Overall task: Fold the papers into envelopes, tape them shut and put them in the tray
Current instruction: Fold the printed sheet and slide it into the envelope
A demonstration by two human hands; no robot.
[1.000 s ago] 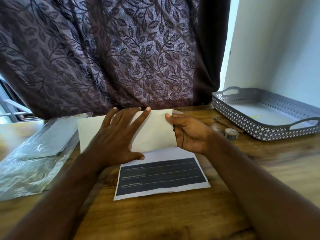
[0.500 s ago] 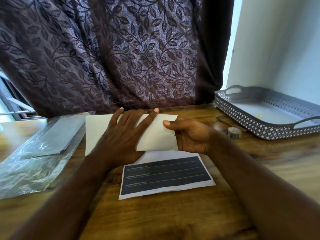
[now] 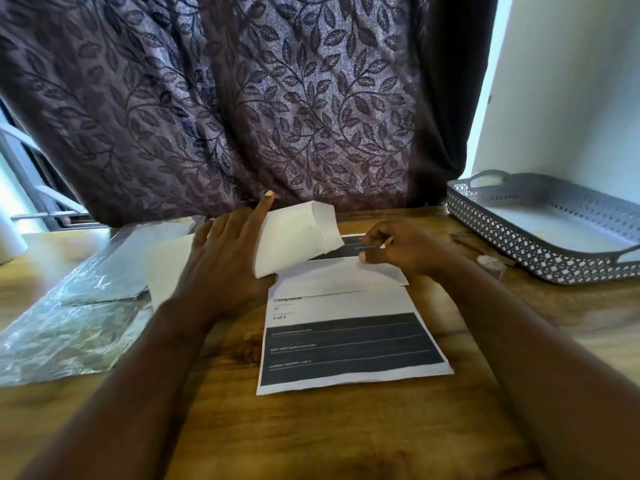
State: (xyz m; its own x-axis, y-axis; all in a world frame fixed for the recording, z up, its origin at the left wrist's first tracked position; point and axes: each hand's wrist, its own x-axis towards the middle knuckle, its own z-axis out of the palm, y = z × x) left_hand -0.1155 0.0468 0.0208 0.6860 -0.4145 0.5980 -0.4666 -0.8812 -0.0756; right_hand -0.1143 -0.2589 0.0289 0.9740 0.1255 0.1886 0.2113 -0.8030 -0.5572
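Wooden table (image 3: 346, 438), left of tray (image 3: 519, 237): left hand (image 3: 221, 258) grips folded paper (image 3: 301, 233), right hand (image 3: 398, 247) pinches sheet (image 3: 346, 341) flap.

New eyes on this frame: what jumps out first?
The leaf-patterned curtain fills the background. At centre, the left hand holds a folded white paper tilted up, while the right hand pinches the folded top of the printed sheet. A grey perforated tray sits far right.
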